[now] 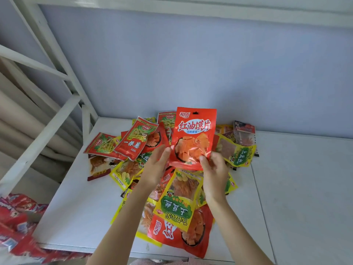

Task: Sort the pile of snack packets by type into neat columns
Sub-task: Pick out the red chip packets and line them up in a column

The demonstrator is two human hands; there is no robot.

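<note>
Fingers of right hand pinched on lower right corner of red chili-chip packet, thumb in front over the clear window. Fingers of left hand straight and loose, tips touching packet's lower left edge, not curled round it. Packet held upright above the pile, label facing the camera, long axis running away from the body, hang-hole end farthest. Underneath, unsorted heap on white worktop: yellow TuDouSi potato-shred packets, red-and-green scallion-stick packets, another red chili-chip packet at near edge, dark packets at far right. No column begun anywhere on the bare surface. Open worktop to the right lies nearer the gripping hand, so probably the easier side for setting down. Red wrappers low at left, off the worktop, blurred.
</note>
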